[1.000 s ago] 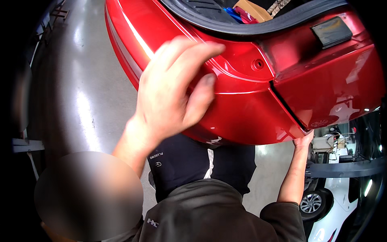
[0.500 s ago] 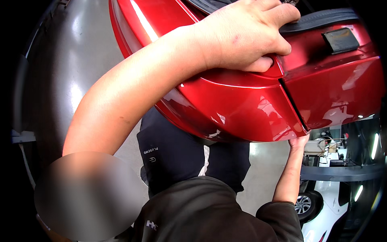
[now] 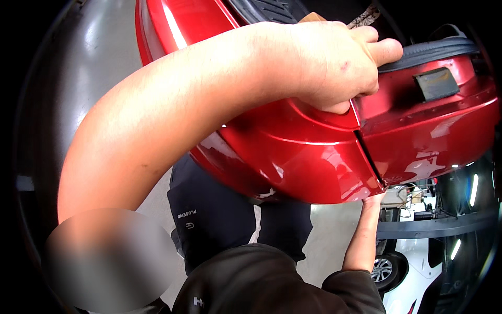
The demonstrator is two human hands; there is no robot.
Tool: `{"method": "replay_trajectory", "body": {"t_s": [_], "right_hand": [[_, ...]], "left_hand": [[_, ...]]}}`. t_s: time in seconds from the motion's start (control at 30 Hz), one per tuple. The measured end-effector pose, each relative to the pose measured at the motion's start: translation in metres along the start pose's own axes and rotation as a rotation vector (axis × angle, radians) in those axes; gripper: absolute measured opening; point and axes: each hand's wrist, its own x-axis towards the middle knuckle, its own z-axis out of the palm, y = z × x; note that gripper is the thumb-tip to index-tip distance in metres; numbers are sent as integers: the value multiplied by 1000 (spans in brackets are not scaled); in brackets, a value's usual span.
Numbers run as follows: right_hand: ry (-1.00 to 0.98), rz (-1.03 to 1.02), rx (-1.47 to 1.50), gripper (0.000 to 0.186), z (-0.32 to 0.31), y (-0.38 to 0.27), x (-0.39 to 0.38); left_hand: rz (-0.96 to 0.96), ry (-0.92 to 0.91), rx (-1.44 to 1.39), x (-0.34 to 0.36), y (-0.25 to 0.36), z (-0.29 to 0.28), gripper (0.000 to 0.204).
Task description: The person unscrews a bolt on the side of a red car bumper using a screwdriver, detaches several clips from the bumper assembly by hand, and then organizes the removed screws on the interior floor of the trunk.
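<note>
My left hand (image 3: pixel 355 68) reaches across the red bumper (image 3: pixel 293 162), its bent fingers gripping the top corner beside the seam with the rear body panel (image 3: pixel 429 125). The left forearm hides much of the bumper's upper surface. Below that seam, my right hand (image 3: pixel 372 198) is at the bumper's underside, with its fingers hidden behind the edge. A black rubber-like trim (image 3: pixel 429 49) runs along the opening above, and a dark bracket (image 3: pixel 436 83) sits on the red panel.
A white car (image 3: pixel 408 282) with a wheel (image 3: pixel 384 272) and a curved grey beam (image 3: pixel 418 228) are at lower right. Grey floor (image 3: pixel 329 235) shows around my legs. A cardboard piece (image 3: pixel 314 17) shows inside the opening.
My left hand has moved up and right from above the bumper's middle onto its top corner. My right hand stays under the edge; the bumper now appears slightly lower in view.
</note>
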Motion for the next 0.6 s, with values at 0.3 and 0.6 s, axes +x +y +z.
{"method": "replay_trajectory", "body": {"t_s": [0.3, 0.6], "right_hand": [[20, -7, 28, 62, -9, 2, -5], [143, -732, -801, 69, 59, 5, -96]], "left_hand": [[142, 49, -163, -2, -13, 14, 22], [86, 82, -261, -14, -21, 30, 40]]}}
